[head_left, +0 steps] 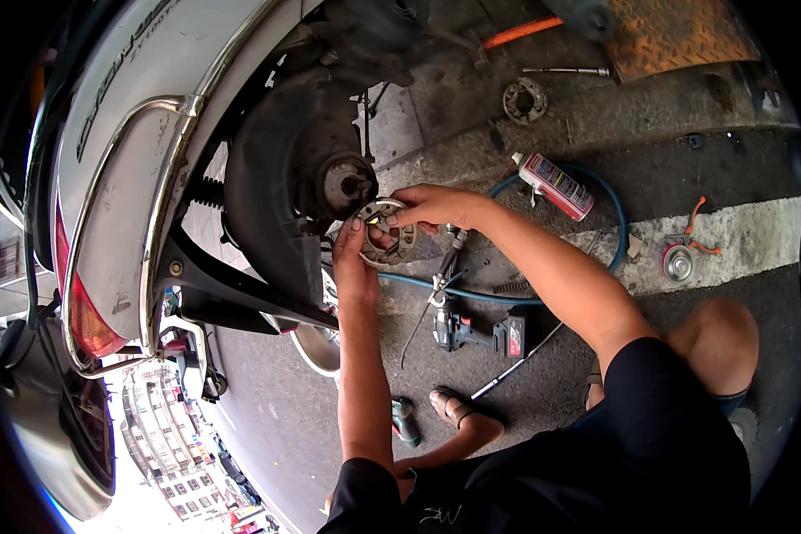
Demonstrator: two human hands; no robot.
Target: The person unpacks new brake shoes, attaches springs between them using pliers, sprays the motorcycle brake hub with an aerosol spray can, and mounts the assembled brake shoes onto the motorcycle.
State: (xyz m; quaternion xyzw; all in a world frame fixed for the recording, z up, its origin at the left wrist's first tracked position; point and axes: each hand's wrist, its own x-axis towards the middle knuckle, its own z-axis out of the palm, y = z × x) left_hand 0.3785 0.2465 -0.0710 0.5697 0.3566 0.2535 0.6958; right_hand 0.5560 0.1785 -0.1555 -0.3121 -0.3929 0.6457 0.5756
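Between my two hands is a ring-shaped pair of brake shoes (408,238), grey metal with an open middle. My left hand (354,258) grips its left side, thumb on the face. From the right, my right hand (436,206) closes on its upper right edge, with the thumb over the face. Just beyond and to the left, the round wheel hub (347,182) of a scooter is exposed, dark and dirty, with a hole at its centre. The ring is held in front of the hub's lower right; I cannot tell whether they touch.
The scooter's silver body (129,160) and chrome rail (171,178) fill the left. On the ground are a second brake-shoe ring (525,101), a red-and-white spray can (561,189), a blue hose (621,222), a cordless impact wrench (472,335) and a round tin (677,263).
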